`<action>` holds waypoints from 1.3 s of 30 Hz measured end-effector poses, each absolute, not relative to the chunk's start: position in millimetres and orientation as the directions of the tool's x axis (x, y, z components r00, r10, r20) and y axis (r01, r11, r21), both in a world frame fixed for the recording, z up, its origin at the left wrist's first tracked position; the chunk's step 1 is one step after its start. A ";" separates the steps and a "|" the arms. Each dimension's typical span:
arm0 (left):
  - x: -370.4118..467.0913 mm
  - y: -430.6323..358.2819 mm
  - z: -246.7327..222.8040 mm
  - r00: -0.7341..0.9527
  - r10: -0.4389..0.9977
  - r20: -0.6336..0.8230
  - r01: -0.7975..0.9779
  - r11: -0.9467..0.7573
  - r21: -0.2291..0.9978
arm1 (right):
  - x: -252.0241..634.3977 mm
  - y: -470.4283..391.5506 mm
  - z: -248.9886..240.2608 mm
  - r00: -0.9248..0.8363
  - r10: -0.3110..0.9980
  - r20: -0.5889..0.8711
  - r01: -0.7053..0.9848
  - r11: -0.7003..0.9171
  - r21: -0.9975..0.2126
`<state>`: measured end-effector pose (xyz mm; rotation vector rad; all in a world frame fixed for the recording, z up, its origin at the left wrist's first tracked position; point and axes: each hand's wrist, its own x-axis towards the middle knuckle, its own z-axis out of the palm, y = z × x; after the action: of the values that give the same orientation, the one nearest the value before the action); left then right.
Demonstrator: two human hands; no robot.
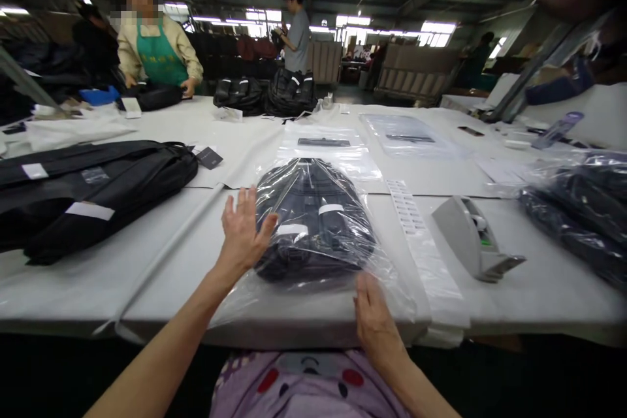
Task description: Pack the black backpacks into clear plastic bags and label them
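A black backpack [313, 215] lies inside a clear plastic bag [392, 281] on the white-covered table, directly in front of me. My left hand [245, 232] is open, its fingers spread against the left side of the bagged backpack. Near the bag's lower right corner is my right hand [375, 313], slightly blurred, with its fingers close together; whether it pinches the plastic is hard to make out. White strips show on the backpack straps under the film.
Black backpacks [98, 189] lie at left. A tape dispenser [465, 235] and a sticker sheet [406, 209] sit at right, with bagged black items [582, 209] beyond. Flat clear bags [411, 134] lie behind. A person in a green apron [159, 55] stands across the table.
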<state>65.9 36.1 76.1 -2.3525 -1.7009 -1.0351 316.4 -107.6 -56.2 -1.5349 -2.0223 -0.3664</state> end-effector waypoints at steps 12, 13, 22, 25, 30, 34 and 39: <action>84.2 23.3 29.9 0.738 0.671 0.070 0.673 -0.739 -0.018 | 348.3 -96.1 82.2 -0.133 0.767 0.627 0.688 0.527 -0.499; 83.5 23.9 28.9 0.740 0.666 0.089 0.671 -0.742 -0.024 | 351.5 -77.8 90.3 -0.044 0.820 0.570 0.699 0.433 -0.569; 76.9 19.9 14.5 0.772 0.613 0.168 0.632 -0.770 -0.090 | 313.7 27.7 22.2 -0.351 0.901 0.253 0.886 0.407 -0.220; 73.5 19.6 10.6 0.799 0.582 0.151 0.598 -0.795 -0.103 | 305.0 10.6 8.9 -0.334 0.907 0.258 0.914 0.379 -0.146; 72.8 22.0 8.0 0.807 0.566 0.167 0.587 -0.799 -0.128 | 301.5 9.4 10.6 -0.297 0.915 0.273 0.938 0.334 -0.097; 73.6 16.3 4.7 0.797 0.568 0.209 0.600 -0.783 -0.163 | 301.2 9.7 7.2 -0.290 0.909 0.299 0.941 0.328 -0.085; 73.2 8.3 7.0 0.784 0.576 0.233 0.613 -0.778 -0.140 | 304.8 5.8 7.0 -0.296 0.911 0.288 0.934 0.339 -0.113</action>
<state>73.2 8.3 7.0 -2.7669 -0.9334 -0.2615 304.8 5.8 7.0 -1.6457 -2.3069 -0.1091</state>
